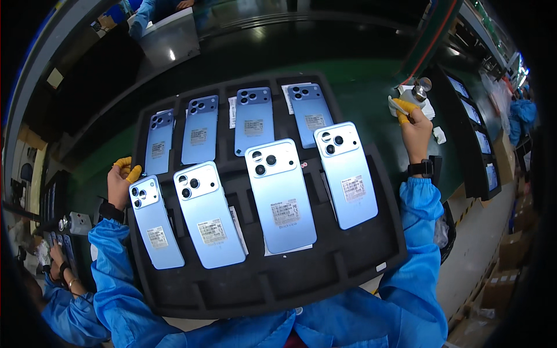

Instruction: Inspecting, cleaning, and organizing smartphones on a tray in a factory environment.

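Observation:
A black foam tray (325, 267) in front of me carries two rows of light blue phones (255, 119), backs up, each with a camera block and a printed label. The near row includes a phone (281, 197) lying over a white slip. My left hand (120, 180), with yellow finger covers, is curled at the tray's left edge beside the nearest-left phone (155, 223); what its fingers grip is hidden. Out past the tray's right side, my right hand (415, 130), also in yellow finger covers, pinches a white wipe (396, 107) above the green bench.
Near my right hand stand a metal-topped dispenser bottle (415, 94) and a crumpled white piece (439, 136). Farther right, another black tray (484, 168) holds phones. At the lower left a co-worker's hands (58, 261) work near phones. Cardboard boxes (499, 287) line the right floor.

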### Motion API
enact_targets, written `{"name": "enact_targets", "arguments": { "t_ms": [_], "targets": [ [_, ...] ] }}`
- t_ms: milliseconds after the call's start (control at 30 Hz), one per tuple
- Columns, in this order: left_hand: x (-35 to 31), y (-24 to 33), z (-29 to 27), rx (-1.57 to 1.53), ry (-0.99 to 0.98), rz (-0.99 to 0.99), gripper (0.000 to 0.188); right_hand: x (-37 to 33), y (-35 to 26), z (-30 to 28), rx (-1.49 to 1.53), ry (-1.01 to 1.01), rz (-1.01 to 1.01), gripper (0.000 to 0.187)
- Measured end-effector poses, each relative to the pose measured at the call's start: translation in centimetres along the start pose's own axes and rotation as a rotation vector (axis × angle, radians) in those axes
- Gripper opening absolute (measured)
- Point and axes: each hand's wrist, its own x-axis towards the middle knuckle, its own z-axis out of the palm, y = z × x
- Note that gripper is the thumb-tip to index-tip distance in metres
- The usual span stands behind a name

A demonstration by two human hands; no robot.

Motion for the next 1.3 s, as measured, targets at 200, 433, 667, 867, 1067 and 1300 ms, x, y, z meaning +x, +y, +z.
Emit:
{"name": "enact_targets", "arguments": {
  "t_ms": [200,433,667,867,1067,1300],
  "targets": [
    [-0.3,0.5,0.4,-0.003,-0.063,-0.002,0.031,-0.4,-0.1,-0.5,-0.009,0.008,-0.008,0.012],
    [-0.2,-0.5,-1.3,-0.169,-0.178,-0.024,0.021,-0.2,-1.4,-0.4,0.055,-0.001,0.03,0.013],
    [-1.1,-1.4,0.7,-0.332,0.064,-0.06,0.027,-0.5,-1.2,-0.4,0.012,-0.002,0.036,0.013],
    [-1.2,-2.7,1.4,-0.757,0.061,-0.125,0.032,-0.4,-0.5,-0.7,-0.015,-0.014,0.014,0.013],
    [-0.7,-4.5,2.2,-0.711,0.018,0.128,0.04,0.1,-1.4,-0.2,0.115,-0.062,0.058,0.018],
    [-0.6,-4.5,2.8,-1.018,0.004,0.048,0.036,1.0,-9.9,-2.5,0.14,-0.209,-0.239,0.026]
  ]
}}
